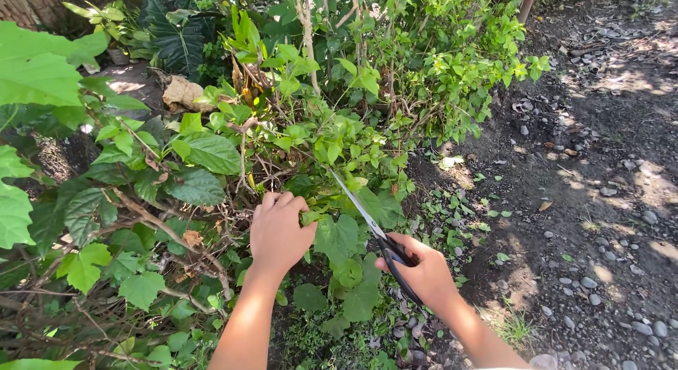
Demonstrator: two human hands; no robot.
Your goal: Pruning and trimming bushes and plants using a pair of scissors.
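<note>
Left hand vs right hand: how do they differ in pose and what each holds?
The left hand is curled into the green leaves, gripping a leafy stem, while the right hand grips the black handles of the scissors. The left hand sits higher and deeper in the bush; the right hand sits lower, nearer the gravel path. Both are bare and closed around something.

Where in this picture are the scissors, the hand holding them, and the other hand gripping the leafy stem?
scissors (360,204): head view, on the long metal blade.
right hand (424,275): head view, on the back of the hand around the black handles.
left hand (277,232): head view, on the back of the hand closed on a leafy stem.
</note>
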